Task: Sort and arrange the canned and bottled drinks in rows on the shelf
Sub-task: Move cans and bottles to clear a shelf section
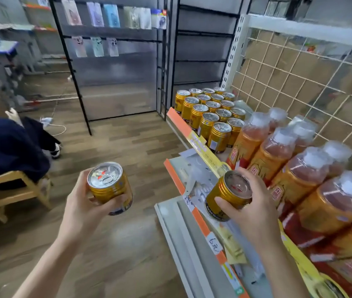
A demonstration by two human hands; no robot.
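**Entry: one gold can in each hand, beside the drinks shelf**

- Left hand (78,203): fingers and thumb curled round the body of the left-hand can (109,186). The can is upright with its pull-tab top towards the camera, held over the wooden floor (127,147), well apart from the shelf.
- Right hand (256,209): fingers wrapped round the right-hand can (228,194), thumb across its side. The can is tilted slightly and held just in front of the shelf's yellow price strip (205,149), above the lower shelf (177,166).
- Shelf (178,120): the block of gold cans (211,117) stands upright in rows at the far end. The orange-labelled bottles (278,151) with white caps stand in rows just beside it, running towards the near end. The nearest shelf cans touch the first bottles.
- A wire grid panel (299,82) backs the shelf.
- Left of frame: a seated person (7,145) in dark clothing on a wooden chair (20,190).
- The image is blurred, so the label text cannot be read.
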